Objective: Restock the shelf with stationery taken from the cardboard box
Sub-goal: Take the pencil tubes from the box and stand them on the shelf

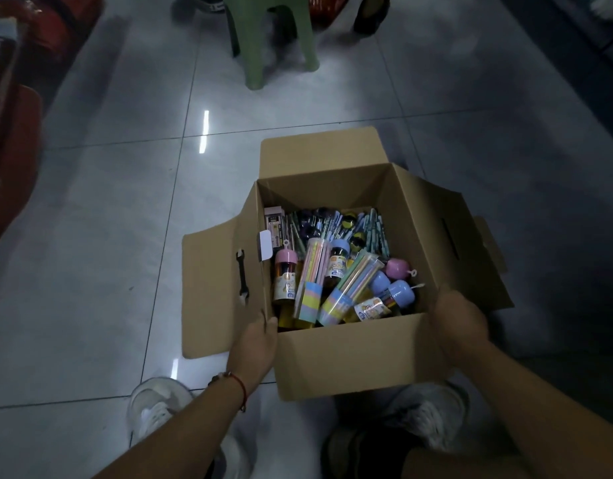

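The open cardboard box (350, 354) sits on the grey tiled floor (108, 236), directly in front of the person's feet. All visible flaps are folded outward: one at the far side, one to the left with a slot-shaped handle cut-out, one to the right.

Contents, near to far:
- Clear tubes of pastel pencils (313, 271) with striped pastel bases, lying tilted at the centre.
- Small bottle-shaped containers with a pink cap (287, 256) at the left and blue caps (401, 290) at the right.
- A loose layer of pens (376, 229) along the far wall.
- A flat boxed item (275, 223) in the far left corner.

The left hand (255, 347) grips the near left corner of the box, thumb at the rim, fingers wrapped down the outer left wall. A red cord bracelet (241, 385) circles that wrist. The right hand (458, 323) is placed on the near right corner; motion blur hides its fingers, so their curl cannot be determined.

White sneakers (153, 406) are visible below the box. A green plastic stool (263, 39) stands well beyond the box on the floor. Red items (11, 150) line the left edge.
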Demonstrator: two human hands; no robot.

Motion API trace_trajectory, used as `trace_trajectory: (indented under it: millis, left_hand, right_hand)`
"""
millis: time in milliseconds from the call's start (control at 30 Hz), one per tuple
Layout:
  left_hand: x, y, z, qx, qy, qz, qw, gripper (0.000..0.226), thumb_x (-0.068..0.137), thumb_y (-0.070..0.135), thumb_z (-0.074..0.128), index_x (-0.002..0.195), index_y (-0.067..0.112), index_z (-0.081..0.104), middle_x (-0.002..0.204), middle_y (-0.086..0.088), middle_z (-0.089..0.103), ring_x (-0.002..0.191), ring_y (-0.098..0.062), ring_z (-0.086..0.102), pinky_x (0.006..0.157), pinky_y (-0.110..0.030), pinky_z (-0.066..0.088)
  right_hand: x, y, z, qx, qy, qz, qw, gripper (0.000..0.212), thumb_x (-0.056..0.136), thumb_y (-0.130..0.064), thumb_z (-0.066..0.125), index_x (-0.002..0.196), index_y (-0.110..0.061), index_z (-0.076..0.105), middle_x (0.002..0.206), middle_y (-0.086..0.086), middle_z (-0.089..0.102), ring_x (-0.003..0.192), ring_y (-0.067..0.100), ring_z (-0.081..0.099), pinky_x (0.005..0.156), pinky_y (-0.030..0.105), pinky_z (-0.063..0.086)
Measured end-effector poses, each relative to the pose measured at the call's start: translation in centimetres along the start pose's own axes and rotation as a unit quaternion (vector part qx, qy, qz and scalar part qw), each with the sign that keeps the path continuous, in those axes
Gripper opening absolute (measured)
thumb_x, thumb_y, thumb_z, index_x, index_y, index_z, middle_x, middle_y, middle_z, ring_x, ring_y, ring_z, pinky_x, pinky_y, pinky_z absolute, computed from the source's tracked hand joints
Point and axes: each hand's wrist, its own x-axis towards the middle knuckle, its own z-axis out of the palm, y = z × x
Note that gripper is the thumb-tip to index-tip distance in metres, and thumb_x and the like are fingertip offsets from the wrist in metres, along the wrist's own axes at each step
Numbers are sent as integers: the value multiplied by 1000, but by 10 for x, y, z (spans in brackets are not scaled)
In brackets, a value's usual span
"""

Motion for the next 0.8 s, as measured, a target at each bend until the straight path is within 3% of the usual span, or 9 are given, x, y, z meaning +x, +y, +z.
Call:
trace_trajectory:
  millis: [67,133,233,333,433,500,567,667,800]
  left_hand:
    - [6,5,0,28,0,19,999,35,105,35,34,92,12,57,74,-4,61,72,-23,59,62,-31,45]
    - [14,11,-5,126,7,40,991,39,104,42,35,106,11,59,79,-4,65,71,-21,59,57,-30,43]
    - [24,33,-19,338,64,83,935,35,98,47,46,106,17,62,93,-4,68,79,-21,64,62,-28,48]
    - [34,54,-22,366,101,203,903,28,85,37,67,103,16,61,92,-9,61,76,-28,60,58,-32,41]
    - [42,71,-4,367,80,265,888,42,87,35,65,122,15,58,103,-11,58,88,-29,58,67,-36,44]
    - [47,81,11,385,53,238,890,53,96,43,50,141,17,40,125,-10,52,108,-27,54,81,-37,45]
    - [56,82,24,398,38,209,892,59,98,47,43,147,17,30,135,-10,47,116,-26,51,87,-37,46]
    - [78,76,44,393,18,169,904,68,97,52,44,149,12,26,137,-12,47,119,-26,51,87,-37,50]
    - [99,77,64,372,12,133,919,74,93,57,51,143,6,32,133,-13,49,114,-25,55,85,-34,51]
  right_hand:
    - [3,0,-4,-10,4,4,1000,22,101,-11,38,114,-5,54,116,15,64,105,32,65,76,33,49]
    - [9,1,-9,-21,3,11,1000,24,101,-11,37,115,-6,54,119,14,62,108,31,64,79,33,48]
    - [14,-8,-22,-94,13,-3,995,24,99,-16,40,119,-10,53,120,10,60,109,26,60,84,34,46]
    - [13,-38,-25,-146,76,-136,977,36,89,-24,57,124,-17,49,120,5,57,106,21,56,86,33,45]
    - [1,-83,-16,-80,12,-226,971,52,89,-27,58,138,-16,41,134,9,52,118,25,52,94,38,45]
    - [2,-108,-2,19,-74,-192,978,59,95,-28,53,148,-15,29,147,11,42,126,28,49,95,39,45]
    - [9,-123,11,142,-132,-119,974,68,95,-29,55,150,-15,20,148,11,41,123,29,53,94,39,49]
    - [22,-137,19,325,-100,13,940,82,91,-30,64,152,-9,12,141,12,50,120,31,55,94,39,48]
    - [52,-149,29,343,-78,160,922,100,87,-40,68,154,-3,4,149,20,34,128,37,46,98,42,43]
